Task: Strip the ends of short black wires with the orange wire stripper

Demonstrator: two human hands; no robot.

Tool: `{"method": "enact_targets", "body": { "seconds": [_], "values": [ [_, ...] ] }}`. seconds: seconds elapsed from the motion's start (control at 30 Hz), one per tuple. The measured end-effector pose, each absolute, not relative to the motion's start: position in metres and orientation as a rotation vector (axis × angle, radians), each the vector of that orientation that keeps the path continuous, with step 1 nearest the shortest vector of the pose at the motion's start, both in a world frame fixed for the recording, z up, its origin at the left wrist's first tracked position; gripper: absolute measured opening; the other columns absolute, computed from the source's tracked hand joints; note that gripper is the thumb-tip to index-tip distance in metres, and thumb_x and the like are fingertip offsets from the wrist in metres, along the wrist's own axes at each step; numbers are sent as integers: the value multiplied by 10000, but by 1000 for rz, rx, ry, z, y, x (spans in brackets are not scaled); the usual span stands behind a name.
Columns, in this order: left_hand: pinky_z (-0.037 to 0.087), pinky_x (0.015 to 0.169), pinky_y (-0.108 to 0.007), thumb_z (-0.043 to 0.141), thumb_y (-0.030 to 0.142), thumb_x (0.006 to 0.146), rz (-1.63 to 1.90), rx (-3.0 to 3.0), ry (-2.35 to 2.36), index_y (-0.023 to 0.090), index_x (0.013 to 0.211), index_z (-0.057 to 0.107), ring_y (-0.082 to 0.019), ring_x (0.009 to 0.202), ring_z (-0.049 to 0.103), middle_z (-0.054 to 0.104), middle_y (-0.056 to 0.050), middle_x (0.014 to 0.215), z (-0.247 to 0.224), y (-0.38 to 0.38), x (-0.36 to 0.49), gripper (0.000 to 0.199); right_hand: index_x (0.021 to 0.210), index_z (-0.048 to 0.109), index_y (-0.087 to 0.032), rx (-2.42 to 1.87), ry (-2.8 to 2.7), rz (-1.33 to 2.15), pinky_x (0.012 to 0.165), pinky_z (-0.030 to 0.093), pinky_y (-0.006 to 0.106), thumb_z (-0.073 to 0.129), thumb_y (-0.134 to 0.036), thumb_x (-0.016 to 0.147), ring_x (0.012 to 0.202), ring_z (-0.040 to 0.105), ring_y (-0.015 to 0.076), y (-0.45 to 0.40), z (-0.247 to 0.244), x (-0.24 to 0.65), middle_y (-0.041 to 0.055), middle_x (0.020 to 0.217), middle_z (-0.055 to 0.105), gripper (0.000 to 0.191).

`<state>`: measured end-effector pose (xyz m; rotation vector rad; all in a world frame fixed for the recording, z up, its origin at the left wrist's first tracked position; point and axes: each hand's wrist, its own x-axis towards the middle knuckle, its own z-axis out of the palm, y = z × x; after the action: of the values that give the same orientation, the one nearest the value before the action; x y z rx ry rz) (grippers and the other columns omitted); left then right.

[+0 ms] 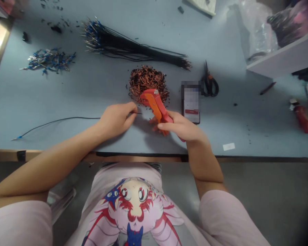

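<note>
Between the thumb and fingers of my left hand (119, 118) a thin black wire (66, 118) is pinched. Its short end pokes out to the right of the fingertips. The long part trails left across the table to a blue-collared metal terminal (20, 137). My right hand (182, 126) is wrapped round the handles of a red and orange wire stripper (156, 106). The tool's head lies over the near edge of a pile of copper-coloured and black offcuts (147, 80). A gap separates the wire's end from the tool.
Behind the pile lies a bundle of black wires (138, 49) with blue terminals. Loose blue terminals (50, 60) are heaped at left. A phone (192, 104), black-handled scissors (209, 83) and a red-handled tool (303, 118) lie rightward, below a white shelf edge (282, 56).
</note>
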<state>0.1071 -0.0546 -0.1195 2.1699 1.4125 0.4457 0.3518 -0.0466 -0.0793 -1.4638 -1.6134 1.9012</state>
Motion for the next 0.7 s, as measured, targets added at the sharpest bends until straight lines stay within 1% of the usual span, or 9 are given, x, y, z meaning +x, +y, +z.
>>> {"method": "enact_targets", "body": {
  "seconds": [0.07, 0.13, 0.2, 0.27, 0.33, 0.43, 0.53, 0.6, 0.7],
  "values": [
    [457, 731, -308, 463, 284, 907, 529, 2165, 1367, 177, 997, 668, -212, 815, 662, 734, -67, 957, -120, -55, 109, 248, 1061, 628, -161, -1461, -1566, 1841, 549, 503, 264, 706, -283, 739, 815, 696, 220, -46, -81, 352, 91, 1024, 711, 353],
    [478, 796, -319, 478, 277, 903, 693, 2151, 1340, 178, 980, 670, -226, 925, 671, 735, -77, 1044, -122, -54, 108, 229, 1098, 624, -177, -1423, -1519, 1782, 588, 526, 269, 711, -277, 747, 887, 709, 227, -45, -83, 353, 104, 1198, 679, 375],
    [480, 761, -307, 515, 272, 887, 856, 2117, 1352, 186, 933, 673, -202, 855, 662, 735, -68, 1019, -123, -52, 106, 186, 1090, 630, -190, -1368, -1471, 1783, 609, 543, 272, 720, -285, 763, 910, 715, 225, -45, -84, 355, 108, 1301, 642, 352],
    [459, 671, -288, 557, 266, 868, 982, 2065, 1384, 198, 879, 672, -153, 674, 601, 724, -37, 895, -123, -50, 104, 135, 1067, 640, -188, -1331, -1406, 1842, 622, 559, 278, 727, -298, 777, 900, 720, 222, -46, -83, 355, 118, 1300, 648, 322],
    [425, 603, -271, 588, 248, 849, 1085, 2005, 1405, 202, 841, 666, -116, 565, 519, 685, -3, 781, -123, -49, 103, 90, 1050, 642, -171, -1303, -1344, 1915, 618, 569, 282, 738, -297, 770, 887, 722, 226, -48, -83, 354, 136, 1264, 667, 322],
    [401, 568, -249, 605, 213, 838, 1228, 1926, 1410, 192, 824, 661, -96, 562, 507, 659, 11, 748, -124, -48, 105, 61, 1056, 637, -143, -1239, -1248, 2059, 601, 582, 293, 753, -272, 733, 836, 727, 222, -51, -85, 347, 154, 1247, 671, 367],
    [406, 560, -241, 615, 208, 840, 1325, 1871, 1389, 191, 824, 657, -95, 581, 528, 662, 9, 755, -125, -48, 108, 48, 1082, 629, -134, -1145, -1110, 2245, 666, 611, 333, 758, -226, 686, 800, 735, 209, -53, -92, 338, 153, 1275, 655, 426],
    [417, 569, -247, 614, 216, 846, 1319, 1845, 1405, 199, 825, 654, -101, 594, 541, 669, 4, 768, -126, -48, 109, 48, 1095, 624, -131, -1094, -1040, 2329, 702, 617, 353, 752, -203, 662, 800, 739, 212, -52, -97, 334, 149, 1263, 658, 457],
    [415, 584, -264, 601, 220, 838, 1202, 1839, 1489, 206, 823, 648, -117, 608, 557, 676, -1, 775, -127, -46, 108, 52, 1161, 596, -132, -1067, -1023, 2282, 679, 609, 330, 749, -176, 646, 800, 734, 211, -50, -99, 334, 120, 1144, 697, 539]
  ]
}}
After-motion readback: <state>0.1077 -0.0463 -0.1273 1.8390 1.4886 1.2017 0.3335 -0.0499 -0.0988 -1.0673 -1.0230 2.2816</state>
